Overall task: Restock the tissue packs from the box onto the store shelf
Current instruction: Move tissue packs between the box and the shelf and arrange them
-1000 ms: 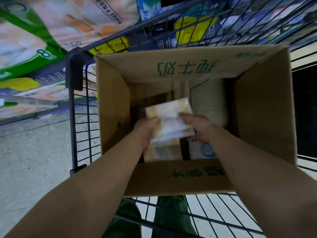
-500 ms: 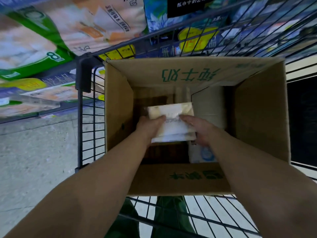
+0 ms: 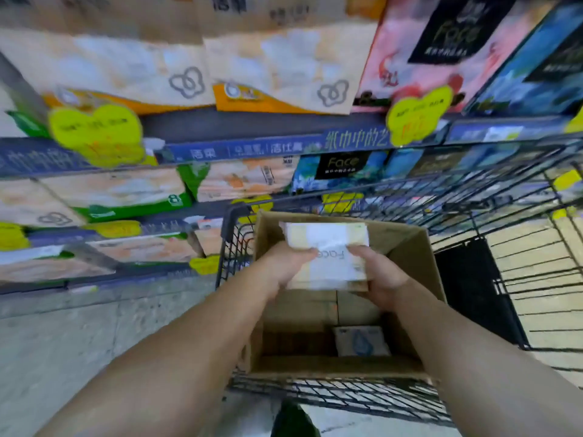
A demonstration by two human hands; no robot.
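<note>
Both hands, left hand point(image 3: 285, 268) and right hand point(image 3: 380, 279), are gripping a white-and-yellow rectangular tissue pack point(image 3: 328, 255) above the open brown cardboard box point(image 3: 419, 263); a blue-printed pack point(image 3: 361, 340) is lying inside.

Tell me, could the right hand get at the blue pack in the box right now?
Probably not yet: the right hand and left hand both grip the tissue pack. The blue pack itself lies uncovered.
</note>
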